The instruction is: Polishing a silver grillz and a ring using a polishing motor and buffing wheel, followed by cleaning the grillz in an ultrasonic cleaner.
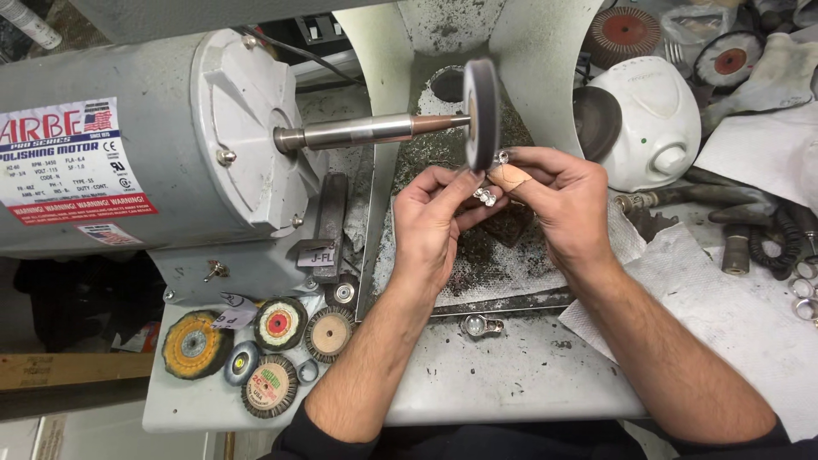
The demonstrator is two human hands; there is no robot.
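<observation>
Silver metal piece (487, 197), small and bright with a ring-like end, is pinched between both hands directly beneath the grey polishing wheel (481, 113) on the motor's spindle (366, 131); left hand (434, 223) and right hand (558, 200) are close together, fingertips clamped on it, one right finger taped. Judged from its position, polishing is under way, not finished; how much surface remains cannot be told. Outward: dust-covered hood tray (503, 273), spare buffs (256, 349) lower left, another small metal part (479, 324) on the bench.
</observation>
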